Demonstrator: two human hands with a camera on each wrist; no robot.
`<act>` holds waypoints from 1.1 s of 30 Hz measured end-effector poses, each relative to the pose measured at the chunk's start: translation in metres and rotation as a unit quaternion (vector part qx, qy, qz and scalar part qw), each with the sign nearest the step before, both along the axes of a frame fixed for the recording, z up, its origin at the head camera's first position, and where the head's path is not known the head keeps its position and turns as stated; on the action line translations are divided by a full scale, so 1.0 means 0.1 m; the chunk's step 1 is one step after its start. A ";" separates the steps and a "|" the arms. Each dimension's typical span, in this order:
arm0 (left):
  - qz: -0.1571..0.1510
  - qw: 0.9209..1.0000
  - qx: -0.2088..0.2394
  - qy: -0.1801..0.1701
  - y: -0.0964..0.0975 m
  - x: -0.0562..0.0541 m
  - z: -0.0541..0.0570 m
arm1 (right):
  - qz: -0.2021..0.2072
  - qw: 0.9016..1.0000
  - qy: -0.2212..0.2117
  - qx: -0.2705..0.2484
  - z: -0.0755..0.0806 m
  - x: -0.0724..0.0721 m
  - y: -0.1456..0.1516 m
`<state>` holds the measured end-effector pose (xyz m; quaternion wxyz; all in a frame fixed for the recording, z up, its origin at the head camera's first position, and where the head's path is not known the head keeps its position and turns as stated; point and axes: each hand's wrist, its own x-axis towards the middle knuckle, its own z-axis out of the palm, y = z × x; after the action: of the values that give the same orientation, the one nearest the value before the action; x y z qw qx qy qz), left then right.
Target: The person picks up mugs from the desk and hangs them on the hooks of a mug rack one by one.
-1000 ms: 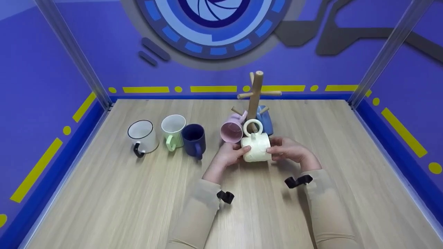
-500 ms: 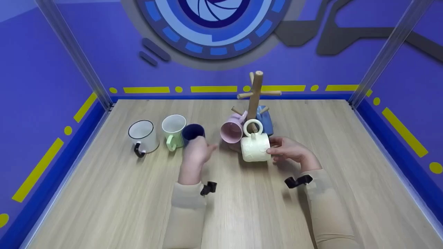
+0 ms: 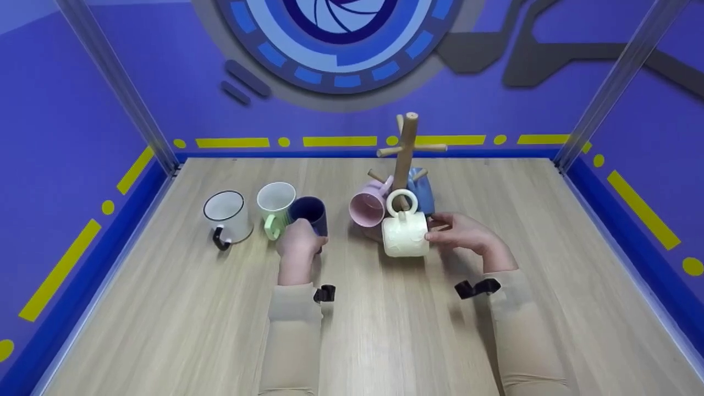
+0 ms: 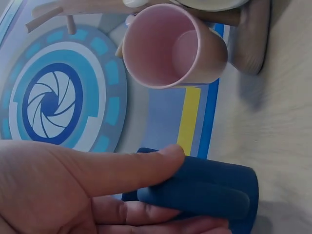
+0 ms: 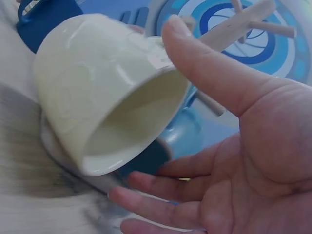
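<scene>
In the head view my left hand (image 3: 297, 242) is at the handle of a navy mug (image 3: 316, 212), which stands upright on the table. The left wrist view shows the thumb on one side of that handle (image 4: 195, 197) and the fingers on the other. A cream mug (image 3: 406, 236) hangs sideways by its ring handle from a low peg of the wooden mug tree (image 3: 406, 157). Beside its open rim is my right hand (image 3: 465, 236), fingers extended and loosely spread. The thumb (image 5: 195, 58) is close to the mug; whether it touches is unclear.
A pink mug (image 3: 367, 210) and a blue mug (image 3: 422, 192) hang low on the tree. Left of the navy mug stand a green mug (image 3: 280, 220) with a white inside and a white mug (image 3: 234, 220) with a black handle. Purple panels (image 3: 330, 121) enclose the table's back and sides.
My left hand has left the cream mug, moved left and taken hold of the navy mug's handle. The right hand has loosened slightly from the cream mug, staying beside it.
</scene>
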<state>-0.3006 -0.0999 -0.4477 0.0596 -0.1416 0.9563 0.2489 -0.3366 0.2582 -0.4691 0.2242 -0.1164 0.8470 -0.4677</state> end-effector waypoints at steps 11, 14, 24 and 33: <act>0.016 1.000 -0.001 -0.003 -0.10 0.07 0.10 | -0.077 0.988 0.088 0.100 0.37 0.20 -0.04; 0.022 0.999 0.001 0.028 -0.10 0.10 0.15 | -0.094 0.983 0.127 0.095 0.46 0.26 -0.09; 0.023 0.993 0.028 0.111 -0.09 0.13 0.24 | -0.100 0.874 0.475 0.023 0.51 0.50 -0.49; -0.031 0.988 0.026 0.146 0.01 0.38 0.51 | 0.042 0.833 0.552 -0.003 0.37 0.61 -0.90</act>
<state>-0.2626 -0.0993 -0.3965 -0.0693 -0.0721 0.9518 0.2898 -0.2752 0.1679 -0.4318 -0.2618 -0.3914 0.8226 -0.3187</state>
